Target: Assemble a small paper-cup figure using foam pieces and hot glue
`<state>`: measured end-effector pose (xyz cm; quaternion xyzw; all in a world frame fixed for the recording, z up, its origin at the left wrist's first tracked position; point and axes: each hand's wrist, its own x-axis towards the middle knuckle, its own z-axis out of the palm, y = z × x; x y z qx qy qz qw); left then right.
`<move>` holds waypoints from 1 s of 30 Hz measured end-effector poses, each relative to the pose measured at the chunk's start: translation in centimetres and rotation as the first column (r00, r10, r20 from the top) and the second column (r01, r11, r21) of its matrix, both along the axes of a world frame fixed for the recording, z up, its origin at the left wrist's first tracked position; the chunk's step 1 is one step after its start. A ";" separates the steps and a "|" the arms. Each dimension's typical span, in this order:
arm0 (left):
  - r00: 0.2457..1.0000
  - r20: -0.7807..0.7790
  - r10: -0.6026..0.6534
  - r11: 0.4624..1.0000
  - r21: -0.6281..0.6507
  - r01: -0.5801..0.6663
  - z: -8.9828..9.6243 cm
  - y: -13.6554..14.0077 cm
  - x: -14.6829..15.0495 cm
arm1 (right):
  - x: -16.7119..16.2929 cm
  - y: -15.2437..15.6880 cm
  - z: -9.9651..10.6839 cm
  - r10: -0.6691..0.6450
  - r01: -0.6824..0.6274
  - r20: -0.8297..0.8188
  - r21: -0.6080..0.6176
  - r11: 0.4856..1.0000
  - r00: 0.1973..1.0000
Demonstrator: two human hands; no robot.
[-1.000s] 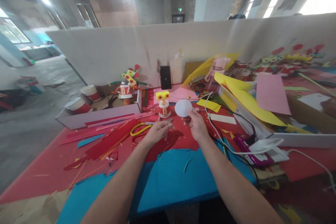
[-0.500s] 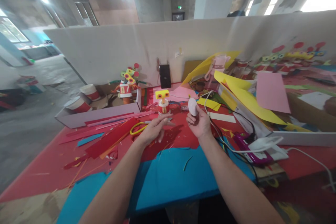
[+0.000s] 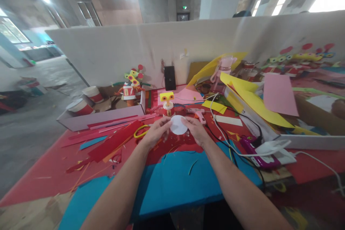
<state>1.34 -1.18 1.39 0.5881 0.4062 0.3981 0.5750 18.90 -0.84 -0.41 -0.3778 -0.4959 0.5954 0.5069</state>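
disc (image 3: 178,125) is pinched at opposite edges between thumb and fingers of left hand (image 3: 157,132) and right hand (image 3: 197,131), in front of cup figure (image 3: 168,105); yellow head (image 3: 167,97) is already mounted, disc is unattached.

The left hand (image 3: 157,131) and white disc (image 3: 179,125) partly hide the yellow-headed figure (image 3: 167,97); the right edge crops a box (image 3: 307,142); far-right figures (image 3: 307,57) blur.

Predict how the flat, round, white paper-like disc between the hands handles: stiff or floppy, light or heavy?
Probably light: the right hand seems to pinch the white paper-like disc by one edge. Likely fairly stiff, since no sag or crease shows. Could bow if squeezed, with the left hand at its opposite edge.
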 end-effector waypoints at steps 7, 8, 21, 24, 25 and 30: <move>0.982 0.147 0.119 0.992 0.026 -0.124 -0.4 0.4 0.2 | -0.1 0.4 -0.5 -0.144 0.144 0.009 0.031 0.989 0.990; 0.975 0.170 0.142 0.989 0.023 -0.149 -0.3 0.4 0.2 | -0.1 0.3 -0.5 -0.122 0.122 0.010 0.020 0.992 0.992; 0.987 0.026 0.160 0.893 0.422 -0.156 -0.6 0.5 0.3 | 0.2 -0.5 0.0 0.148 -0.155 -0.060 -0.141 0.978 0.987; 0.979 0.137 0.149 0.962 0.211 -0.176 -0.5 0.3 0.4 | 0.0 -0.4 0.0 0.066 -0.069 -0.028 -0.104 0.992 0.997; 0.979 0.154 0.130 0.976 0.152 -0.154 -0.5 0.3 0.5 | -0.1 -0.3 0.0 0.050 -0.051 -0.016 -0.089 0.995 0.999; 0.993 0.099 0.057 0.994 0.082 -0.066 -0.9 0.4 0.5 | -0.2 0.1 -0.3 0.004 -0.001 0.041 -0.050 0.999 0.999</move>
